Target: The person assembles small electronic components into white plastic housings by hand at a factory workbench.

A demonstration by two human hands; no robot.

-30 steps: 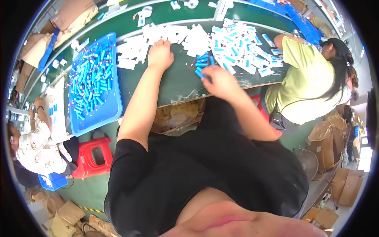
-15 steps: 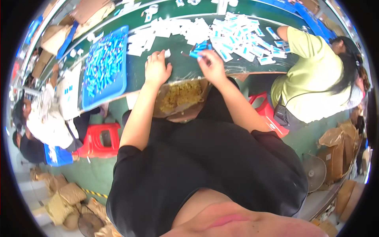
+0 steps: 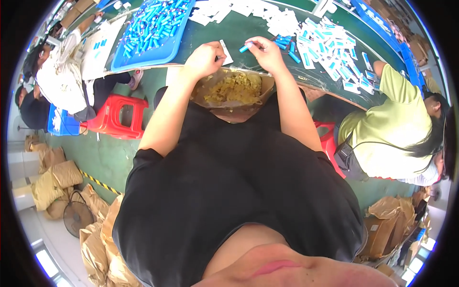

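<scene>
My left hand is closed at the table's near edge, its curled fingers on a flat white piece that lies partly under them. Between the fingertips of my right hand is a small blue cylinder, pinched just right of the white piece. Behind and right of that hand lies a small group of loose blue cylinders. Farther right spreads a heap of white pieces with blue cylinders in them. Plain white pieces lie along the back.
A blue tray full of blue cylinders stands at the left. Below the table edge, an open box of yellowish bits sits before me. Co-workers sit at the left and at the right, in a yellow-green shirt. Red stools stand beside me.
My view has shifted, so the table sits differently in it. My right hand has left the loose cylinders with one in its fingertips. My left hand has drawn a white piece to the near edge.
</scene>
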